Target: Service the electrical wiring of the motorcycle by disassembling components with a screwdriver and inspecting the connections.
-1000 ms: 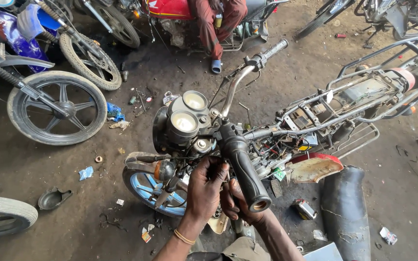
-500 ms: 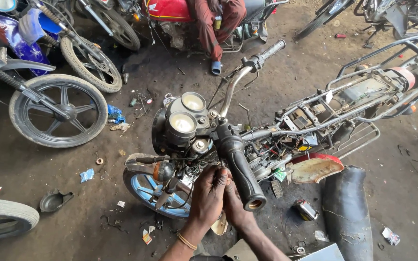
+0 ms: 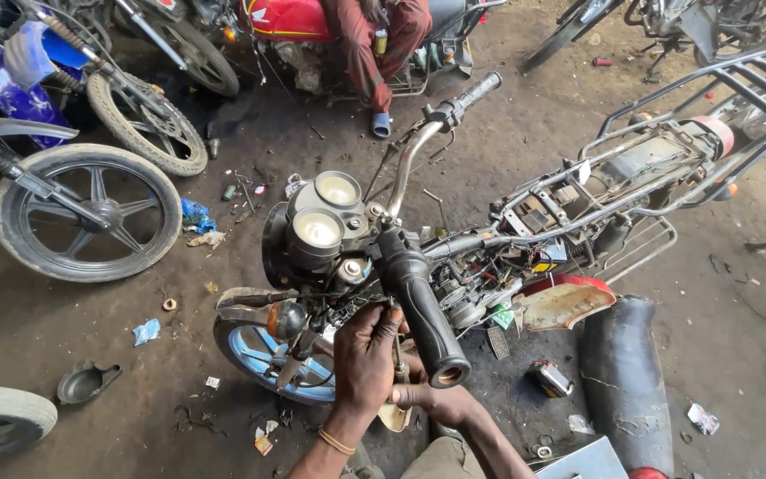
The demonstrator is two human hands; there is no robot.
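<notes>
A stripped motorcycle stands in front of me with two round gauges (image 3: 319, 217), a bare frame (image 3: 596, 195) and a blue front wheel (image 3: 263, 355). Its near black handlebar grip (image 3: 425, 319) points toward me. My left hand (image 3: 367, 350) reaches up under the handlebar, fingers closed around parts just below the grip's inner end. My right hand (image 3: 432, 397) sits below the grip, partly hidden behind it, holding a thin metal tool (image 3: 396, 355) that points up toward the same spot. A pale object lies under both hands.
Other motorcycles stand at the left (image 3: 82, 208) and top. A person in red trousers (image 3: 374, 44) sits on one at the top. A black seat (image 3: 627, 381) and a rusty red fender (image 3: 565, 302) lie at the right. Small parts litter the dirt floor.
Both hands have stayed under the handlebar grip; the left hand has shifted slightly upward toward the clamp. The view has tilted a little.
</notes>
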